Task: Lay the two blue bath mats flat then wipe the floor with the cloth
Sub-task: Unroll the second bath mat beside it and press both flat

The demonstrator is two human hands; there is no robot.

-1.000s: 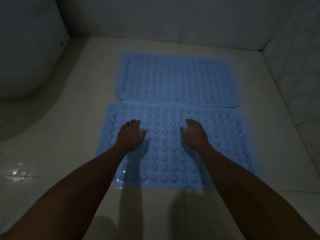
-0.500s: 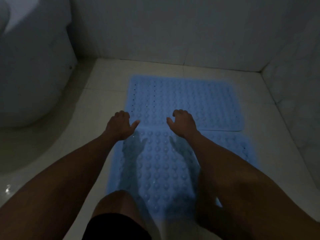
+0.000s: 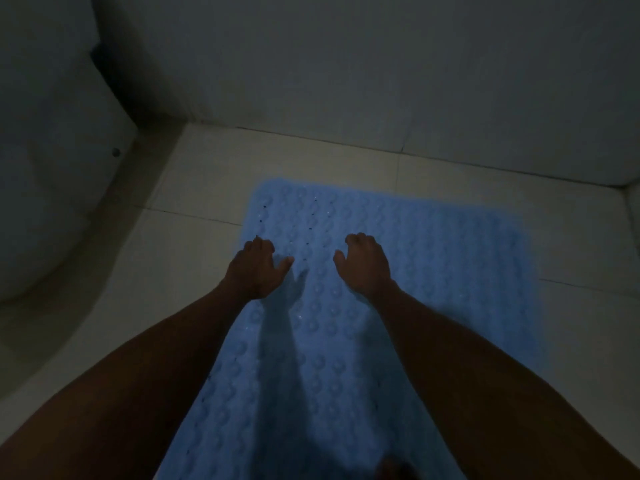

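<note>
Two blue studded bath mats lie flat on the pale tiled floor, one behind the other. The far mat [image 3: 433,237] reaches toward the back wall. The near mat [image 3: 311,375] runs down between my forearms, and the seam between the two is blurred. My left hand [image 3: 258,268] hovers over the far mat's left edge, fingers curled down and thumb out, holding nothing. My right hand [image 3: 363,263] hangs over the middle of the far mat, fingers bent and empty. No cloth is in view.
A white toilet base [image 3: 52,168] fills the left side, close to the mats. The back wall [image 3: 346,64] meets the floor [image 3: 194,237] just beyond the far mat, and a side wall closes the right corner. The room is dim.
The view has moved forward and tilted up. Both hands have gone from pressing the near mat to hovering over the far mat, fingers now curled.
</note>
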